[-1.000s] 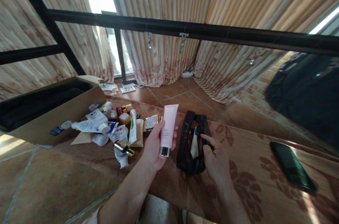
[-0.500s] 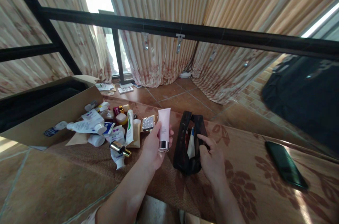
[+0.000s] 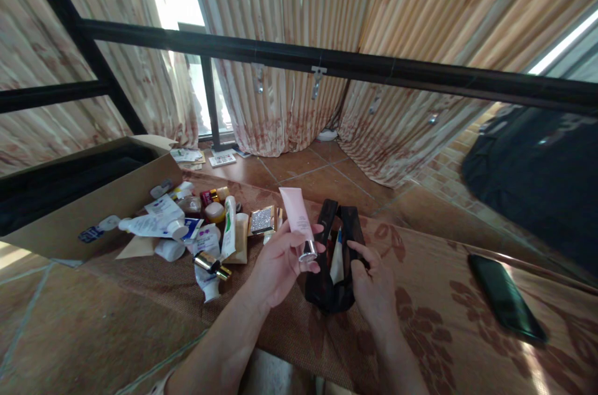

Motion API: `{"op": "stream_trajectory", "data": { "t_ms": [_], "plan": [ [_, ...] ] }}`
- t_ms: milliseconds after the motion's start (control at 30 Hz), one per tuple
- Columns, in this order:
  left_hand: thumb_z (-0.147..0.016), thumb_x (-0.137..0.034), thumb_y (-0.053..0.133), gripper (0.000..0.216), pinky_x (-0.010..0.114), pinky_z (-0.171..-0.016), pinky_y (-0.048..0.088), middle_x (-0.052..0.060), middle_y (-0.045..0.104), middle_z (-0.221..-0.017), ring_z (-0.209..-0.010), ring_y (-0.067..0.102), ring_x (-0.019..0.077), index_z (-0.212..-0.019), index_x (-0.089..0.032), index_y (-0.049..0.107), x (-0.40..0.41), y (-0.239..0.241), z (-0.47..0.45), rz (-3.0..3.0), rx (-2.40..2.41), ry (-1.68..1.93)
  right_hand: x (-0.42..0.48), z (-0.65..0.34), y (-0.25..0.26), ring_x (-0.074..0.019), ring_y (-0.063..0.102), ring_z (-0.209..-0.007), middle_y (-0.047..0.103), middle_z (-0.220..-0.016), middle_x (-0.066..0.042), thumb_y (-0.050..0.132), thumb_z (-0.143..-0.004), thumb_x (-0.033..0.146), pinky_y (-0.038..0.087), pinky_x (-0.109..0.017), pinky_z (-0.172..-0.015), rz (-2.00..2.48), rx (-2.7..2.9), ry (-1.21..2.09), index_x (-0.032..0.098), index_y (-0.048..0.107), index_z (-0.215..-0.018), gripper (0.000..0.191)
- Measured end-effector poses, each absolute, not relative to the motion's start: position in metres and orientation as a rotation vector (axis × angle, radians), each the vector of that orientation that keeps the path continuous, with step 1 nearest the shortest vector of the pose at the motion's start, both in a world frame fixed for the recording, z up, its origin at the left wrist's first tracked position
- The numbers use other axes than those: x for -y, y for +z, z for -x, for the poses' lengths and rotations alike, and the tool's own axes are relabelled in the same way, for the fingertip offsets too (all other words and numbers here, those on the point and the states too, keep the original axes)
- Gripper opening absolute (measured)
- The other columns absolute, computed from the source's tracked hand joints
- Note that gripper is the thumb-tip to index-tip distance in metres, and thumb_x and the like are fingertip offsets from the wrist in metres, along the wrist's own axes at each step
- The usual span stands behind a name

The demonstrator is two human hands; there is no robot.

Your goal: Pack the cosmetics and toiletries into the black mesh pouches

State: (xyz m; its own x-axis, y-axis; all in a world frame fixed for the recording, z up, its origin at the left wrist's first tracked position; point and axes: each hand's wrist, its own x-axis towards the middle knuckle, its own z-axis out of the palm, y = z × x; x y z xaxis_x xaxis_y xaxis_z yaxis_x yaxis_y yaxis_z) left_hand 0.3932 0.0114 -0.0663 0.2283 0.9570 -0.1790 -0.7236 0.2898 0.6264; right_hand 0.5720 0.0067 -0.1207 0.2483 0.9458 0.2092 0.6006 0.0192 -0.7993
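Between the thumb and fingers of my left hand (image 3: 281, 261) is a pink squeeze tube (image 3: 296, 211), its silver cap pointing down and toward me. The tube is tilted, just left of a black pouch (image 3: 327, 295) whose top gapes open. Inside the pouch a white tube (image 3: 337, 261) with a blue tip shows; the other contents are hard to make out. My right hand (image 3: 371, 276) is closed on the pouch's right edge, thumb and fingers at the rim. Left of my left hand lies a square glittery compact (image 3: 263, 220).
Several tubes, jars and bottles lie piled at the left, among them a white-and-green tube (image 3: 228, 227) and a black-and-gold bottle (image 3: 212, 264). Behind them stands a cardboard box (image 3: 93, 208) holding dark cloth. A phone (image 3: 507, 298) rests on the patterned cloth (image 3: 434, 270) at right.
My left hand has moved slightly right toward the pouch, and the pink tube has tipped from upright to a slant, top leaning left. My right hand keeps hold of the pouch's edge.
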Motion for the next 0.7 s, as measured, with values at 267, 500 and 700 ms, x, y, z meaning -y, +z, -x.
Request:
{"op": "stream_trajectory", "data": {
  "t_ms": [267, 500, 700],
  "plan": [
    [-0.070, -0.012, 0.074, 0.049, 0.031, -0.059, 0.060, 0.013, 0.061, -0.125, -0.094, 0.068, 0.0278, -0.116, -0.020, 0.058, -0.006, -0.058, -0.400, -0.699, -0.531, 1.151, -0.006, -0.573, -0.121, -0.0248, 0.061, -0.102, 0.067, -0.109, -0.011, 0.041, -0.077, 0.025, 0.044, -0.037, -0.091, 1.645, 1.456, 0.520, 0.015, 0.067, -0.109, 0.042],
    [-0.065, -0.009, 0.076, 0.052, 0.028, -0.060, 0.058, 0.008, 0.066, -0.109, -0.086, 0.069, 0.0238, -0.112, -0.022, 0.060, -0.025, -0.056, -0.443, -0.715, -0.525, 1.110, -0.006, -0.564, -0.120, -0.0207, 0.062, -0.075, 0.068, -0.083, -0.006, 0.043, -0.083, 0.031, 0.047, -0.030, -0.068, 1.540, 1.480, 0.606, 0.015, 0.065, -0.102, 0.034],
    [-0.069, -0.006, 0.069, 0.032, 0.022, -0.063, 0.052, 0.002, 0.065, -0.082, -0.067, 0.062, 0.0123, -0.099, -0.015, 0.063, -0.038, -0.071, -0.448, -0.684, -0.800, 1.218, -0.006, -0.582, -0.119, -0.0230, 0.062, -0.095, 0.069, -0.102, -0.009, 0.042, -0.076, 0.022, 0.045, -0.034, -0.086, 1.618, 1.438, 0.558, 0.016, 0.068, -0.104, 0.039]
  ]
}}
